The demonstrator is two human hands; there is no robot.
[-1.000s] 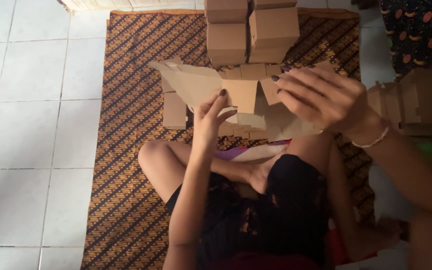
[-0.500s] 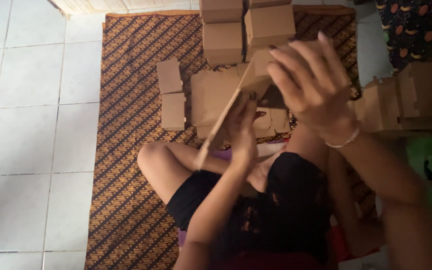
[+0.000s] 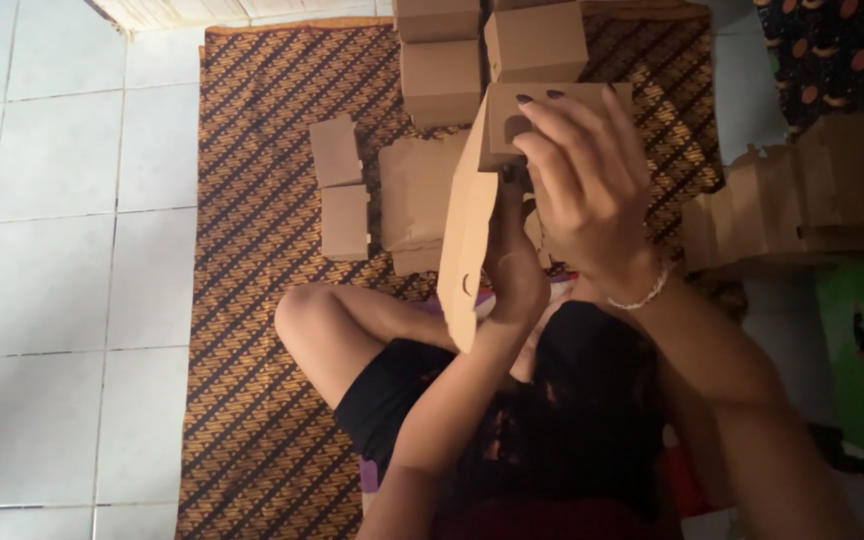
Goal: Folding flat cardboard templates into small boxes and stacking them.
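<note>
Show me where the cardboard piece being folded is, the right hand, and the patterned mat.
cardboard piece (image 3: 467, 230), head view, on its long flat side panel.
right hand (image 3: 592, 185), head view, on the back of the hand.
patterned mat (image 3: 252, 200), head view, on a bare stretch left of the small boxes.

Both hands folding a cardboard box blank (image 3: 467, 225), right hand (image 3: 587, 190) gripping top flap, left hand (image 3: 514, 265) behind

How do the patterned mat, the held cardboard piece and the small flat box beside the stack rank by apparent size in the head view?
1. Patterned mat.
2. Held cardboard piece; nearness to the camera enlarges it.
3. Small flat box.
</note>
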